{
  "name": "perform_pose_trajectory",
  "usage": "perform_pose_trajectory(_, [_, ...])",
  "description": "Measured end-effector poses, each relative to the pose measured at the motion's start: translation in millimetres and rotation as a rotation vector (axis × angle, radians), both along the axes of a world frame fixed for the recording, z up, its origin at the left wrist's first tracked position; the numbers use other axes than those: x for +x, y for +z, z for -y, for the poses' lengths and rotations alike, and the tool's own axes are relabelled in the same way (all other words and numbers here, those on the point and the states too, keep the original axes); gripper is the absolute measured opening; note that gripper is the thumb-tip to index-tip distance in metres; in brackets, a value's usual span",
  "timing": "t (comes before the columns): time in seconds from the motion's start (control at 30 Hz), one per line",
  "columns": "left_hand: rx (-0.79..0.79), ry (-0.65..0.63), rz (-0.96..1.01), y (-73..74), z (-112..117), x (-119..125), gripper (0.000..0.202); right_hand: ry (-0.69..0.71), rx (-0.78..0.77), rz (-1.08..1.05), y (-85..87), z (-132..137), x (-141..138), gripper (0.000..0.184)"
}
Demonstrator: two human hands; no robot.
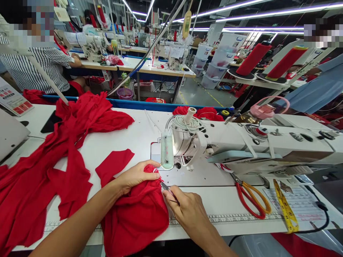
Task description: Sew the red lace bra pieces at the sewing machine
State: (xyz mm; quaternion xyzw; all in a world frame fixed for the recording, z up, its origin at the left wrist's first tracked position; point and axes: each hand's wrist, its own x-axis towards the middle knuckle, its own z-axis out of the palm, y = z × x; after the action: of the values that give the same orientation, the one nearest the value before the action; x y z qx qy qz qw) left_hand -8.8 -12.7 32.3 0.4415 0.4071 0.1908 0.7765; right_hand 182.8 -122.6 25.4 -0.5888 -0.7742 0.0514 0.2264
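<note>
Rows of sewing stations fill the hall behind the white counter [128, 139]. At its front edge, just before the sewing machine [241, 142], a bunched red garment [136, 217] lies under the left hand [135, 176], whose grip is closed on a fold, while the right hand [187, 210] pinches small snips [166, 186] against the cloth. It looks like thread trimming, which calls for a taut fold and a short cut; scissors [239, 184] and a yellow tape [284, 207] lie well to the right.

Plain red: the garment [136, 217] at six o'clock, the fabric pile [37, 175] at nine, the thread cones [253, 59] at two. The small tool [164, 186] on the garment is silvery. The table [128, 139] and sewing machine [268, 142] are white. The scissors [241, 189] at four o'clock have one red handle and one orange, and the measuring tape [284, 205] beside them is yellow. The shirt [40, 67] at ten o'clock has black-and-white stripes.
</note>
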Motion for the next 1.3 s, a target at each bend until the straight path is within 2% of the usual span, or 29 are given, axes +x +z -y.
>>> perform_pose_trajectory(0.3, [-0.007,0.006,-0.007,2.0,0.1,0.8,0.066,0.001,0.013,0.004,-1.9,0.2,2.7,0.046])
perform_pose_trajectory(0.83, [0.011,0.007,-0.044,4.2,0.3,1.1,0.064,-0.035,-0.109,-0.058,-4.9,-2.5,2.4,0.043])
perform_pose_trajectory(1.3, [-0.016,0.003,-0.031,-1.4,-0.8,0.0,0.065,-0.032,-0.077,-0.031,-3.9,-2.8,0.5,0.042])
